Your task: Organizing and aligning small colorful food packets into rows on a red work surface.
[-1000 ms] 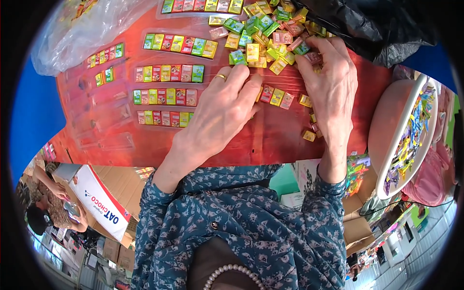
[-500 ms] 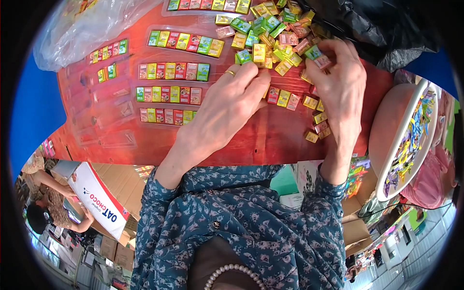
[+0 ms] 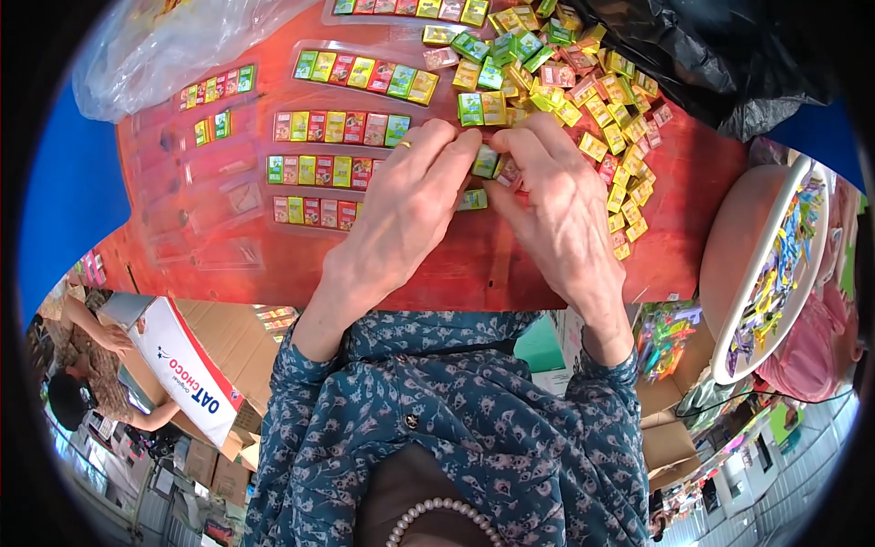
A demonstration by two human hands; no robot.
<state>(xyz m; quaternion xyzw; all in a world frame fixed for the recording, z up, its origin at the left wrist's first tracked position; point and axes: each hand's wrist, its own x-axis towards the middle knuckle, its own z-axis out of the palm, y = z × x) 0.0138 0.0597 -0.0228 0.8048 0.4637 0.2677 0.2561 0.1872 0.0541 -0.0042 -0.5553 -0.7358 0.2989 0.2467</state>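
My hands meet over the red table (image 3: 437, 283), each closed around small carton-like boxes. At my right hand's (image 3: 561, 196) fingertips are a green box (image 3: 485, 161) and a pinkish box (image 3: 509, 173). My left hand (image 3: 396, 214), with a ring on one finger, pinches at the same little group from the left; its fingers partly hide what it grips. Another green box (image 3: 472, 200) shows below, between the hands. Rows of coloured boxes (image 3: 330, 127) lie in clear plastic trays to the left, the nearest partly covered by my left hand.
A heap of loose boxes (image 3: 570, 77) spreads down the right side, beside a black plastic bag (image 3: 702, 64). Clear plastic (image 3: 173, 55) lies at the far left. A pale basin (image 3: 743, 246) of colourful pieces stands right. A printed carton (image 3: 187, 369) and another person's arm (image 3: 96, 328) are lower left.
My right hand has moved left and nearer from the heap with its green and pink boxes, meeting my left hand. The box row between my hands is now mostly hidden.
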